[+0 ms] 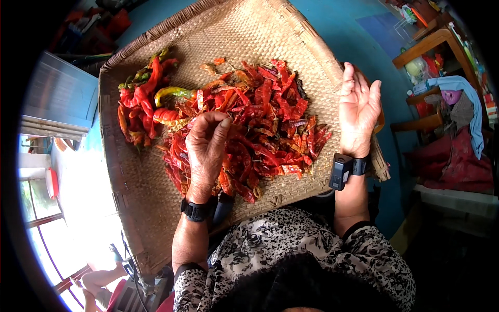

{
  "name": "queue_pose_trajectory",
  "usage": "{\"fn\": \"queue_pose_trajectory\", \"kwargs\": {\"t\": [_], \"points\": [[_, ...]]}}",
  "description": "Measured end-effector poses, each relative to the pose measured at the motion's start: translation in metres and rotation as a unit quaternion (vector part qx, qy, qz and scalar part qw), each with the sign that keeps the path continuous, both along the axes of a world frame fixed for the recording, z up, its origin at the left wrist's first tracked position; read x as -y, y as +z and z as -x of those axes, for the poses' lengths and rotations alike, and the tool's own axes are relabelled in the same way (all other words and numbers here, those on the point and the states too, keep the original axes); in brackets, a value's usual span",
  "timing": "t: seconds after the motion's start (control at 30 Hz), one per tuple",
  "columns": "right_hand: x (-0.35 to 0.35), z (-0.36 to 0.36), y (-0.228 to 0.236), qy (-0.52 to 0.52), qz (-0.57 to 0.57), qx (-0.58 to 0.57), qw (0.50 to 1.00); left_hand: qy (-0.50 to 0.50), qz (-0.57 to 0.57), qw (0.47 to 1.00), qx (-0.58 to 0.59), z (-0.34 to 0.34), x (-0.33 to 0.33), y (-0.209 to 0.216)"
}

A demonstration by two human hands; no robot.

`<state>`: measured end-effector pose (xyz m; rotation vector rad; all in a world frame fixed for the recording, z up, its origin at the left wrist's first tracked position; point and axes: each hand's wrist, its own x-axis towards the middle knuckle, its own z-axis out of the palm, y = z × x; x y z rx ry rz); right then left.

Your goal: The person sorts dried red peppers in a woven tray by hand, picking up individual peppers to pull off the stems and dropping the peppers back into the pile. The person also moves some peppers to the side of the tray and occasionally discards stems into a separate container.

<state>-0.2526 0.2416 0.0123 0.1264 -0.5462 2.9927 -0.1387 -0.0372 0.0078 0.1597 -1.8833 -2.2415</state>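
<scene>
A woven bamboo tray with raised edges holds a wide pile of wrinkled, dried red chili peppers. Apart from it on the left lies a smaller heap of plumper, glossier red peppers, with a few green ones at its far end. Between the two, a yellow-green chili pepper curves across. Over the pile's near left part, my left hand is closed, thumb and forefinger pressed together; whatever they may pinch is hidden. My right hand is raised at the tray's right edge, palm up, fingers apart, holding nothing.
Each wrist wears a black strap, the right one with a small black camera. To the right stands a wooden chair draped with cloths. A pale blue box-like piece stands left of the tray. Another person's bare leg shows lower left.
</scene>
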Motion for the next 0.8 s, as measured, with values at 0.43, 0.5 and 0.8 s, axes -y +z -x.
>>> {"fn": "queue_pose_trajectory", "kwargs": {"t": [0.43, 0.5, 0.8], "points": [[0.075, -0.046, 0.003, 0.052, -0.656, -0.336, 0.674, -0.081, 0.009, 0.995, -0.059, 0.006, -0.033, 0.028], [0.066, -0.041, 0.001, 0.082, -0.641, -0.285, 0.708, -0.021, -0.044, 0.999, -0.018, 0.008, -0.040, 0.034], [0.008, 0.001, -0.004, 0.110, 0.147, -0.011, 0.983, -0.069, 0.572, 0.816, -0.057, 0.017, -0.051, 0.004]]}}
